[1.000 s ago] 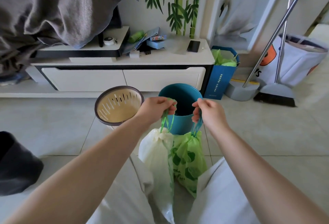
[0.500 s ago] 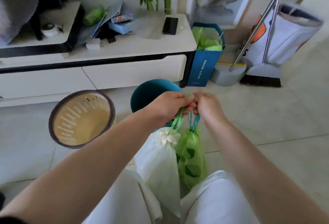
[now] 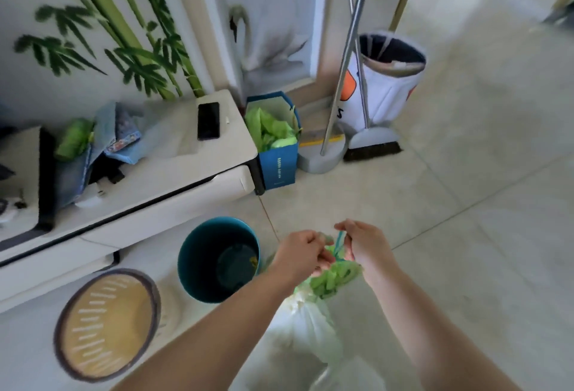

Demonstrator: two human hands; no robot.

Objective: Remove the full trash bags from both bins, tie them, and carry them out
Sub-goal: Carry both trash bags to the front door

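Two tied trash bags hang below my hands: a white bag and a green patterned bag, partly hidden by my arms. My left hand is shut on the white bag's green drawstring. My right hand is shut on the green bag's blue drawstring. The hands almost touch. To their left stands the teal bin with no bag in it. The beige slotted bin with a dark rim stands farther left, also without a bag.
A white low cabinet with a phone and clutter runs along the left. Beside it stand a blue paper bag with green plastic, a dustpan, a broom and a white fabric basket. Tiled floor stretches to the right.
The view has risen and swung right, so the bins now lie lower left. Both hands have come together over the floor to the right of the teal bin, still holding the drawstrings.
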